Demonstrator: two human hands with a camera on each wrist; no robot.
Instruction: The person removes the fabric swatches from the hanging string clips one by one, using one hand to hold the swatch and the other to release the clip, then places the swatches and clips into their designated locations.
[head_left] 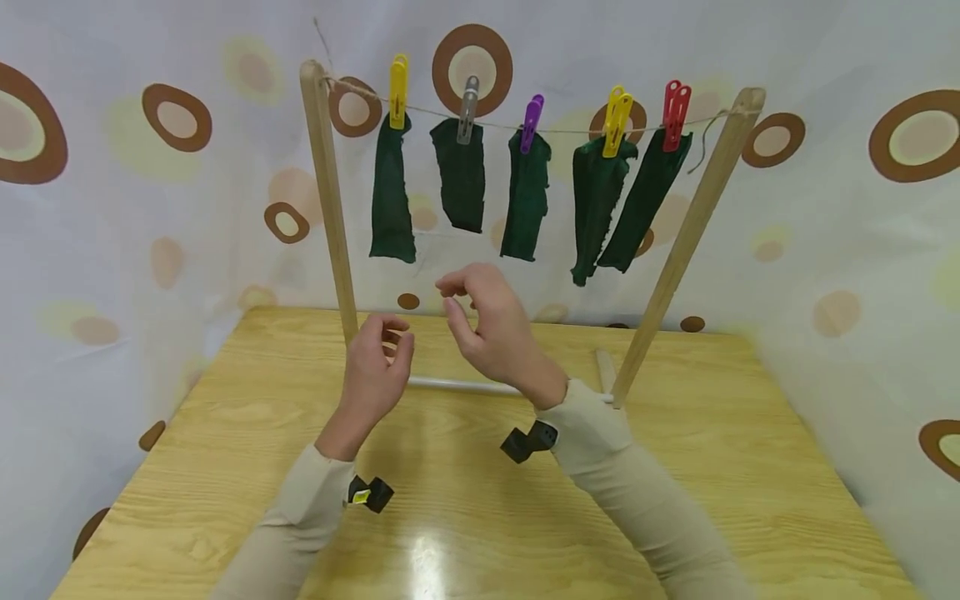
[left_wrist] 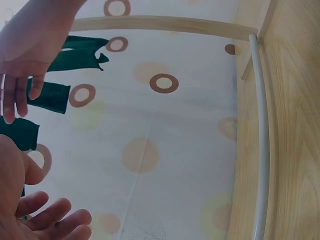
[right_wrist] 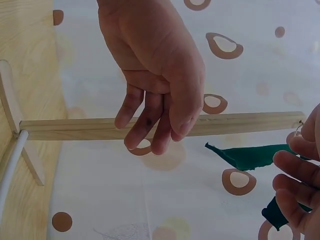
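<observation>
My left hand (head_left: 377, 364) is raised over the table near the left post, its fingers loosely bent and holding nothing. Higher and further right, my right hand (head_left: 491, 325) hovers below the hanging cloths, thumb and fingers apart with nothing between them. Several dark green cloth strips hang from a string (head_left: 570, 131): the leftmost strip (head_left: 392, 196) under a yellow clothespin (head_left: 398, 92), others under a grey clothespin (head_left: 468, 110), a purple clothespin (head_left: 532, 123), a second yellow clothespin (head_left: 617, 122) and a red clothespin (head_left: 676, 115). Neither hand touches the strips.
The string runs between a left wooden post (head_left: 330, 200) and a right wooden post (head_left: 686, 250), both leaning outward. A white bar (head_left: 465, 385) joins them low down on the wooden table (head_left: 465, 517). Patterned cloth (head_left: 210, 250) covers the wall behind.
</observation>
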